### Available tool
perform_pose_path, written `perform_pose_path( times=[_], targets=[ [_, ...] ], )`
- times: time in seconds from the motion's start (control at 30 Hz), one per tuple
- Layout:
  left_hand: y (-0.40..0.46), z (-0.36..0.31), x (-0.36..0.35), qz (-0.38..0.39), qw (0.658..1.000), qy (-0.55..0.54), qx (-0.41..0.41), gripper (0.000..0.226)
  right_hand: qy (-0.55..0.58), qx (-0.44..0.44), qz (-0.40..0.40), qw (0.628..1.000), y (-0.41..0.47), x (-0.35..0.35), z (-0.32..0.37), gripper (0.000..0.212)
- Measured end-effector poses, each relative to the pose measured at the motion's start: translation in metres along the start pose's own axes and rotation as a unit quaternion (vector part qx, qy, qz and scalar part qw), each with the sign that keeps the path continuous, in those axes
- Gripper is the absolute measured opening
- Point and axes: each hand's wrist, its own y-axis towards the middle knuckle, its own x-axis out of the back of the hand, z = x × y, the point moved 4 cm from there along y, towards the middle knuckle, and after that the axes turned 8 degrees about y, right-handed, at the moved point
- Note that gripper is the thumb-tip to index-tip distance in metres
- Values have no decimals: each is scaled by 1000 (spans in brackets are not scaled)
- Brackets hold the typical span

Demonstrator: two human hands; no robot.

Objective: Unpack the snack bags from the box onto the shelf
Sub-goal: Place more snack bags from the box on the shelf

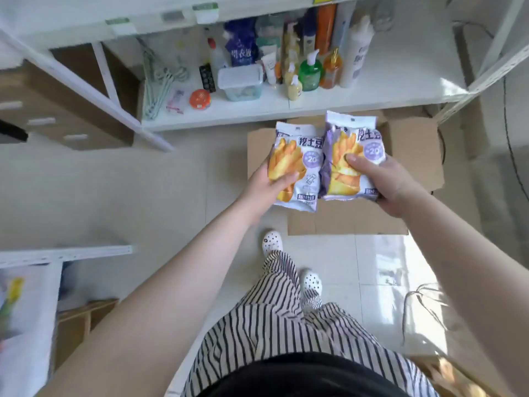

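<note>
The person is standing on the tiled floor [200, 181], looking down, with both arms reaching forward over an open cardboard box [412, 156] that is sitting at about one o'clock from the feet.

The left hand [267, 184] is holding one snack bag [297, 167]; its grip is closing round the bag's lower left edge, thumb lying across the printed front and the other fingers hiding behind. The right hand [380, 184] is holding a second snack bag [353, 159]; its grip is curling round the lower right side, thumb pressing on the picture of fries. Both bags are purple and white, facing up toward the camera, standing side by side with their inner edges touching or overlapping slightly. They are hanging in the air above the box, just short of the shelf [372, 93], whose front edge is running across at twelve o'clock.

On that white shelf board, bottles are crowding together: a green pump bottle [310, 71] beside an orange pump bottle [332, 70], a tall white bottle [356, 53] at their three o'clock, and a blue pouch [240, 44] further back. A clear lidded tub [240, 81] is sitting at nine o'clock from the green bottle, with a round orange tin [200, 99] and pale hangers [156, 84] further left. The part of the board toward three o'clock is lying in bright sunlight.

White perforated clogs [272, 241] and striped trousers [286, 319] are showing at six o'clock.
</note>
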Motion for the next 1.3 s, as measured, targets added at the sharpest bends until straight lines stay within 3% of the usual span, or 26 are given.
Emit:
perform_pose_path(
  times=[0.3, 0.4, 0.6, 0.73, 0.87, 1.1, 1.3],
  targets=[
    [-60, 43, 91, -142, 989, 2, 38, 40, -31, -29, -39, 998, -21, -44, -54, 24],
    [-76, 63, 135, -158, 987, -8, 38, 45, -52, -38, -41, 997, -18, -77, -73, 40],
    [-109, 104, 229, -166, 985, -36, 37, 46, -105, -43, -37, 993, -6, -173, -115, 44],
    [-127, 130, 299, -163, 986, -24, 35, 47, -97, -40, -48, 993, 1, -229, -140, 24],
    [-129, 142, 351, -156, 987, -17, 36, 55, -72, -33, -65, 995, 7, -267, -153, 20],
    [-80, 117, 381, -144, 989, -18, 2, 56, -83, -18, -73, 994, 41, -308, -124, 36],
    [-15, 67, 405, -147, 989, -21, -22, 58, -95, 1, -43, 995, 97, -336, -60, 28]
  ],
)
